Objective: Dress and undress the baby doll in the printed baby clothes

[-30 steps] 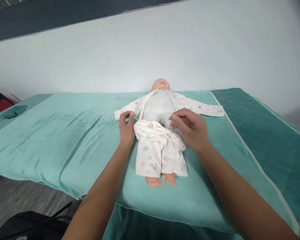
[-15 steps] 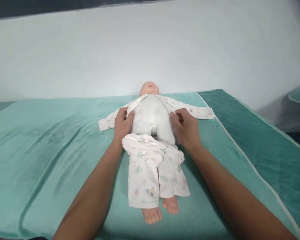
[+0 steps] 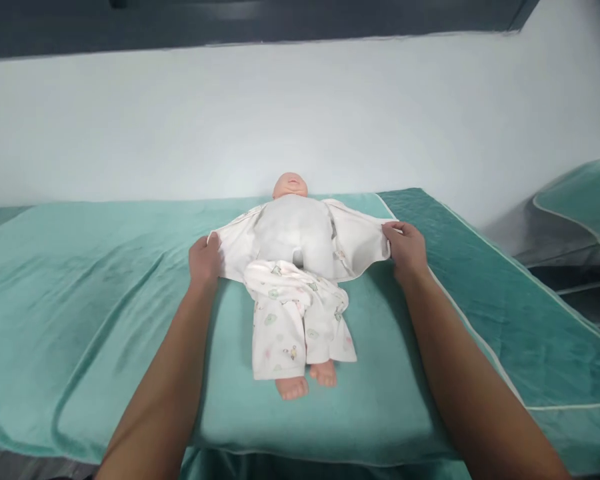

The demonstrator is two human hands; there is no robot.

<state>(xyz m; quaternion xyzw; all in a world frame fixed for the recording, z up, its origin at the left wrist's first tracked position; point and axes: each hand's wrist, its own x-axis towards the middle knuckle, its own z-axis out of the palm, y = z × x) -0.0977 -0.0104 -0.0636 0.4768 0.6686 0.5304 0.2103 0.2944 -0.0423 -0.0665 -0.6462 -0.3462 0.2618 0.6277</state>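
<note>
Pinching the unfastened white cotton baby top by its front flaps, the left hand and right hand were nearly closed, each with cloth between thumb and fingers. The top lay spread either side of a pink-headed baby doll with a pale grey torso, head at the green-covered bed's far edge, feet towards its near edge. White printed cotton trousers covered its legs.
</note>
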